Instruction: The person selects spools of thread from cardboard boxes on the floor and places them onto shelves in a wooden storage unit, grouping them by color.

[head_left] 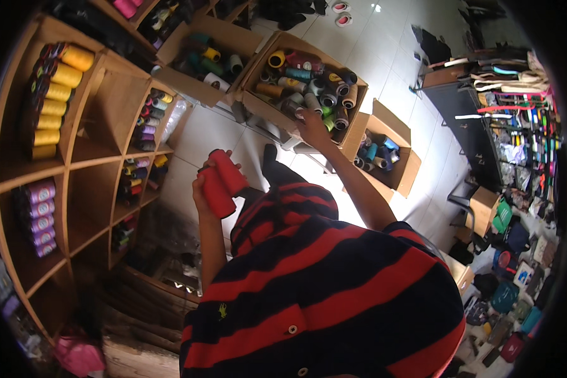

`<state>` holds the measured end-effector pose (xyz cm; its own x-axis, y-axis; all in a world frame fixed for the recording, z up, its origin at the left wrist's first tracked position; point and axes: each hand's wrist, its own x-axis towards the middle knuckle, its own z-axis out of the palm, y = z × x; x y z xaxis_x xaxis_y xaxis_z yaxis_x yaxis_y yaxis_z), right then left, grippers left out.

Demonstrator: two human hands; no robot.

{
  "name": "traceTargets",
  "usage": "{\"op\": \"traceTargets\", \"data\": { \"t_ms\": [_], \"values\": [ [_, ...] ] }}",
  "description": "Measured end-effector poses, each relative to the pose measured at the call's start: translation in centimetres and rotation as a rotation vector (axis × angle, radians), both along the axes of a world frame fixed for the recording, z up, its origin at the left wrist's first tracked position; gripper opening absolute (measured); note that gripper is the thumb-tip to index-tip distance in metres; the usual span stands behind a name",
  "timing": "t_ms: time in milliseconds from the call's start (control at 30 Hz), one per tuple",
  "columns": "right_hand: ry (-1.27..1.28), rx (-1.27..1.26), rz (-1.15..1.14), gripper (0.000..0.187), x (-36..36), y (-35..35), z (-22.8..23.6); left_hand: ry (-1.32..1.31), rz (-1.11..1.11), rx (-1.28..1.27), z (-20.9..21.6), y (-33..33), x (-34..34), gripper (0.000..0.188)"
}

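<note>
My left hand (203,192) is closed around two red thread spools (218,184), held side by side and tilted in front of my striped shirt. My right hand (313,129) reaches over the near edge of an open cardboard box (277,120). Its fingers are bent against a grey thread spool (294,104), and their tips are partly hidden. Around it in the box lie many cone-shaped spools, among them a yellow spool (276,59), a teal spool (298,74) and a dark red one (309,61).
On the left stands a wooden cubby shelf (69,165) with yellow spools (55,91) and purple-labelled spools (42,217). Two more cardboard boxes of spools, a left one (189,94) and a right one (411,165), flank the middle box. A cluttered rack (466,120) stands at right.
</note>
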<state>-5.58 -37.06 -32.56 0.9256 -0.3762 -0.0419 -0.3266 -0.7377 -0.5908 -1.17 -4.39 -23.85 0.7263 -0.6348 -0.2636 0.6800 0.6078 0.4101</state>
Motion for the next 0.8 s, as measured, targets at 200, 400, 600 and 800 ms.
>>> {"op": "traceTargets", "data": {
  "t_ms": [200, 400, 600, 800],
  "values": [
    [0.256, -0.129, 0.035, 0.048, 3.7, -2.7, -1.8, -0.026, -0.037, 0.098, 0.8, -1.7, 4.9, 0.047],
    [0.166, 0.337, -0.373, 0.062, 5.6, -4.6, -3.7, 0.019, 0.034, 0.223, 1.5, -3.5, 9.4, 0.052],
    [0.096, 1.248, -0.43, 0.073, 11.3, -2.6, 4.4, 0.002, 0.017, 0.23, 1.5, -5.8, 13.4, 0.05],
    [-0.086, 0.283, -0.172, 0.064, 19.6, 1.2, 1.9, -0.018, -0.078, 0.223, 0.6, -7.1, 18.4, 0.048]
  ]
}}
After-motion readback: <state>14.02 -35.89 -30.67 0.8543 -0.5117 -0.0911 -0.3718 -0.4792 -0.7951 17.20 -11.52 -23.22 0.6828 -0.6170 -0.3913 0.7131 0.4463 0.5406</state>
